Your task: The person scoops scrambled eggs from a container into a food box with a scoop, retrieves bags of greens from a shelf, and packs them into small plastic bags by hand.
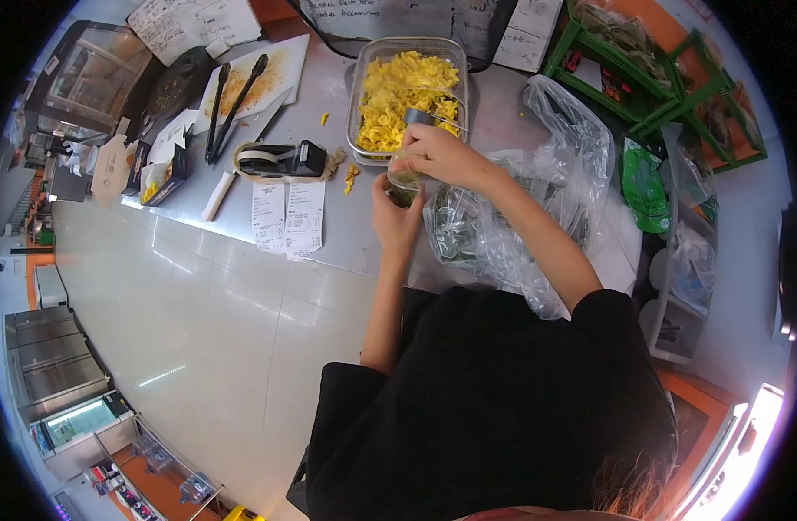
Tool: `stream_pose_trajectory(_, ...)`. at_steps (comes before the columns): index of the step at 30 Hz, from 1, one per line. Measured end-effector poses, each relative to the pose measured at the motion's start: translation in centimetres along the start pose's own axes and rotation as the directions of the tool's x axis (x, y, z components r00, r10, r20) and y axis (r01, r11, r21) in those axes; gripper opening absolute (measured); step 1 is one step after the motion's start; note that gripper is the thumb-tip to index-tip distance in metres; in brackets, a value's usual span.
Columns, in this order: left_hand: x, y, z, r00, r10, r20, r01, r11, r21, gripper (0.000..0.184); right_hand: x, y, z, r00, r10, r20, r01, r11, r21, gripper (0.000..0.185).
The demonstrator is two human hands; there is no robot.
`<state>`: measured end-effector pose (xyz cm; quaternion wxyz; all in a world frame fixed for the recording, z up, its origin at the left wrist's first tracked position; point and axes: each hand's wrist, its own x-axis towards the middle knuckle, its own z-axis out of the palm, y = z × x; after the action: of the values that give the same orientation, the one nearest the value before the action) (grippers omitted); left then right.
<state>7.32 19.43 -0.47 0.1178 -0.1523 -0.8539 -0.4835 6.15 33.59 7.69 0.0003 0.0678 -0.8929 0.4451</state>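
Note:
My left hand (pixel 397 215) is closed around a small clear plastic bag (pixel 405 178) with something dark green inside. Over the bag's mouth, my right hand (pixel 438 156) has its fingers bent together at the plastic. A grey, blunt-ended piece (pixel 419 116) sticks out just beyond the right knuckles; I cannot tell whether it is in that hand or rests on the tray. Just past both hands is a clear rectangular tray (pixel 353 130) heaped with yellow food pieces (pixel 398 82). Large clear plastic bags (pixel 503 217) with green contents lie beside my right forearm.
Left of the tray lie a tape dispenser (pixel 286 161), paper receipts (pixel 286 217), a knife (pixel 218 195), black tongs (pixel 233 104) and a stained white cutting board (pixel 281 74). Green crates (pixel 607 95) and a green packet (pixel 643 185) stand at right. The metal table's edge (pixel 346 260) runs before me.

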Motion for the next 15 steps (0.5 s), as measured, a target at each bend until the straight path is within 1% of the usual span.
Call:
stream_pose_trajectory(2, 0.0, -0.1, -0.1, 1.000, 0.007, -0.015, -0.007, 1.000, 0.005, 0.056, 0.0, 0.2, 0.0, 0.997, -0.076, 0.002, 0.076, 0.996, 0.052, 0.018)
stream_pose_trajectory(5, -0.1, -1.0, 0.4, 1.000, -0.012, -0.015, 0.012, 0.999, 0.042, 0.058, -0.2, 0.0, -0.1, 0.981, -0.195, 0.008, 0.194, 0.979, 0.059, 0.020)
stream_pose_trajectory(8, -0.1, -1.8, 0.7, 0.984, 0.175, 0.017, -0.176, 0.982, 0.064, 0.060, 0.1, 0.6, 0.2, 0.968, -0.251, -0.014, 0.251, 0.968, 0.024, 0.013)
stream_pose_trajectory(10, -0.6, -1.5, 0.5, 0.994, 0.039, 0.103, -0.029, 0.995, -0.098, 0.055, -0.2, 0.3, -0.2, 0.982, -0.190, 0.013, 0.190, 0.977, -0.101, 0.014)
stream_pose_trajectory(11, -0.7, -1.5, 0.5, 0.992, 0.009, 0.129, 0.008, 0.992, -0.130, 0.052, -0.3, 0.1, -0.3, 0.987, -0.158, 0.024, 0.159, 0.974, -0.162, 0.014)
stream_pose_trajectory(12, -0.7, -1.6, 0.4, 0.988, -0.021, 0.156, 0.047, 0.986, -0.159, 0.049, -0.3, 0.5, -0.1, 0.981, -0.192, 0.009, 0.190, 0.965, -0.180, 0.014)
stream_pose_trajectory(14, -0.7, -2.6, 0.8, 0.985, -0.034, 0.170, 0.061, 0.986, -0.153, 0.042, -0.1, 1.5, 0.5, 0.966, -0.259, -0.011, 0.250, 0.943, -0.220, 0.014)
stream_pose_trajectory(15, -0.7, -3.2, 1.1, 0.982, -0.048, 0.182, 0.078, 0.984, -0.158, 0.038, -0.1, 1.6, 0.6, 0.978, -0.209, -0.019, 0.206, 0.973, -0.104, 0.015)
